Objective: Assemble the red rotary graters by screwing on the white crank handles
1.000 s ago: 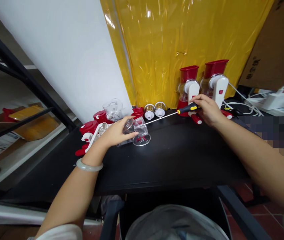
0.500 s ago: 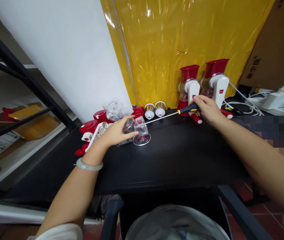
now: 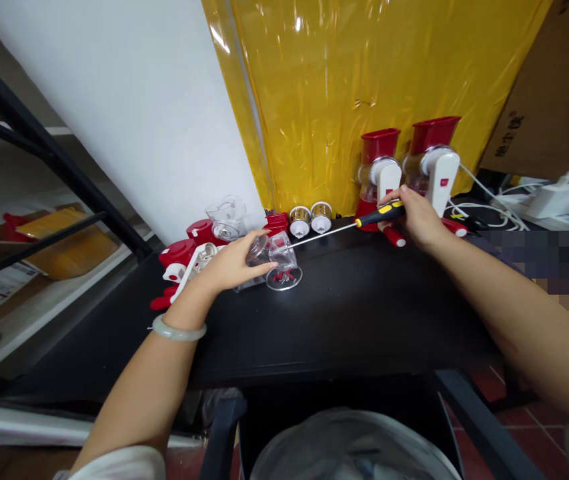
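My left hand [image 3: 237,261] is closed around a clear plastic housing [image 3: 284,253], lying on its side on the black table. In my right hand [image 3: 417,217] is a screwdriver [image 3: 383,213] with a black and yellow handle. Its long shaft slants down to the left, and the tip reaches into the clear housing; what it touches there is too small to make out. Just in front of the housing lies a round clear dish [image 3: 284,279] with small red and dark pieces. Beyond my left hand sit a clear plastic part [image 3: 227,217], red parts [image 3: 178,253] and a white crank handle [image 3: 195,268].
Two metal grater drums [image 3: 299,222] with white ends stand by the yellow plastic curtain [image 3: 314,100]. Two red and white rotary graters [image 3: 383,167] rise behind my right hand. White cables [image 3: 504,213] lie at the right, and a black chair frame [image 3: 224,433] is below the table edge.
My right-hand fingers have shifted and loosened along the screwdriver handle, which has turned to show more yellow. My left hand and the clear housing stay in place.
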{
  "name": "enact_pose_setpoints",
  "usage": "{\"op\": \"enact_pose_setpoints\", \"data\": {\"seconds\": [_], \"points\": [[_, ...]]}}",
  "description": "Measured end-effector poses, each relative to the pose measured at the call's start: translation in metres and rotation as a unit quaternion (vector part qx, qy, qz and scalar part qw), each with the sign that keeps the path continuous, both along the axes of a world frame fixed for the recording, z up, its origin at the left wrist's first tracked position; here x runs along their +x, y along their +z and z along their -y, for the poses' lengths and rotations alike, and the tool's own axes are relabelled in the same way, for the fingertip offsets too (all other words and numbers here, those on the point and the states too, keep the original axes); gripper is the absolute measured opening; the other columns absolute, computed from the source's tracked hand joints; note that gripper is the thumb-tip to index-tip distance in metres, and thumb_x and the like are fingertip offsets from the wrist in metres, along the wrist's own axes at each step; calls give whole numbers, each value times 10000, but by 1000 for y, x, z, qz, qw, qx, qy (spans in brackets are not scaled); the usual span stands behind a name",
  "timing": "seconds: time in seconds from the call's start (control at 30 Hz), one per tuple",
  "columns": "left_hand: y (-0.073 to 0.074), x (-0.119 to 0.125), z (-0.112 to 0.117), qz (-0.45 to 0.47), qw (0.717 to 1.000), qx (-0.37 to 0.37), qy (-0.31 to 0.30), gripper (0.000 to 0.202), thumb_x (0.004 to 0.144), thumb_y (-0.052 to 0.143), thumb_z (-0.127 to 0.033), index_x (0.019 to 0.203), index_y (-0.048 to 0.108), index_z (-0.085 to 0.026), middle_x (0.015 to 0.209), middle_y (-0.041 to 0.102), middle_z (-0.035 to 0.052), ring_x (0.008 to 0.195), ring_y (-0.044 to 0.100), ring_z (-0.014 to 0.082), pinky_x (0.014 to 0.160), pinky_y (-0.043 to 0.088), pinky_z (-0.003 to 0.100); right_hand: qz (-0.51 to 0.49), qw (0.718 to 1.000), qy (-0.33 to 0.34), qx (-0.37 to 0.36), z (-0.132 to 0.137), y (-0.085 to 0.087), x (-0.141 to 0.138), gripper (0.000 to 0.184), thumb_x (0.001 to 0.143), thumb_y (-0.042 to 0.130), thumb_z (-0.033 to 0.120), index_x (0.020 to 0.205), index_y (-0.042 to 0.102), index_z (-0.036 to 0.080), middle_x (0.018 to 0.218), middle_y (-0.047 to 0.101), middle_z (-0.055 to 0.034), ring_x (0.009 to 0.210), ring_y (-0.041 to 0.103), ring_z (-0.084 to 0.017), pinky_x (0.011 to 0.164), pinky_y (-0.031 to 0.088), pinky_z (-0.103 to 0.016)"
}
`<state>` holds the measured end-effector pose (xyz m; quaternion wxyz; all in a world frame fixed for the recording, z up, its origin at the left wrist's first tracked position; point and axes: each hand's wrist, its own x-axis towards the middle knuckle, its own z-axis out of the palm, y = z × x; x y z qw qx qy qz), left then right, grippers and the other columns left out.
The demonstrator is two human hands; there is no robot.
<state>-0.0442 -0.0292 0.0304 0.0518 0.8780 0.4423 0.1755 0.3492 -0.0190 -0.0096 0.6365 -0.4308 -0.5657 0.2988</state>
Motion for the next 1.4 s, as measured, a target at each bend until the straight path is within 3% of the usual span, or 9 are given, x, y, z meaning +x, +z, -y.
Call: {"op": "enact_pose_setpoints", "data": {"seconds": [0.13,0.33,0.47,0.6,0.7,0.8,0.93,1.13,1.4], "points": [[1,0,0,-1,1000,-6,8,801,816,625,-676,1470,458,-245,1425,604,130,1210,629,350,1007,497,494,33,999,-12,5,3,-1,0,427,860,608,660,772,662,245,497,518,4,399,427,-133,387,324,-279],[0,0,1,-1,1000,-3,5,801,822,625,-668,1473,453,-235,1451,585,128,1238,614,351,1028,486,489,-31,999,-10,17,3,1,-4,172,795,716,420,825,666,258,640,557,10,520,508,-139,445,409,-267],[0,0,0,-3,1000,-3,6,801,823,622,-672,1475,446,-242,1447,588,126,1217,625,350,1008,497,493,-73,997,28,18,3,2,-4,166,721,712,312,871,664,258,694,548,15,575,531,-133,482,446,-254],[1,0,0,-6,1000,-8,11,803,821,625,-678,1471,449,-240,1445,589,130,1223,622,347,1022,490,491,-53,998,18,9,-1,-1,-1,173,764,707,396,841,659,249,718,584,0,594,572,-150,489,470,-267],[0,0,0,-3,1000,-9,5,799,824,625,-674,1471,447,-240,1454,582,124,1228,619,340,1032,487,486,-18,1000,-14,-4,-2,-4,1,346,862,617,586,818,643,244,665,596,-19,547,588,-170,456,453,-282],[-1,0,-1,0,1000,1,-1,800,825,626,-671,1471,447,-236,1461,576,126,1234,614,342,1036,483,487,23,999,-15,-36,3,-2,-1,477,885,527,699,838,645,239,536,553,-6,413,513,-156,376,362,-272],[-1,-1,-2,-4,1000,-1,3,800,827,621,-673,1472,450,-232,1441,592,130,1205,630,346,1004,500,487,63,996,-37,-49,8,2,-3,397,874,612,611,806,661,223,436,488,27,336,414,-120,339,283,-249],[0,0,0,-4,1000,-5,10,799,823,628,-669,1472,451,-238,1452,584,128,1215,624,343,1010,495,489,45,998,-36,-33,4,0,-1,259,879,644,456,793,675,213,493,552,17,361,435,-108,344,290,-234],[0,0,-1,2,1000,-3,-3,784,826,628,-655,1466,456,-235,1454,582,131,1243,612,348,1031,487,493,50,997,-39,-34,4,0,-1,257,882,636,451,788,680,216,470,531,21,362,444,-111,351,305,-232]]}}
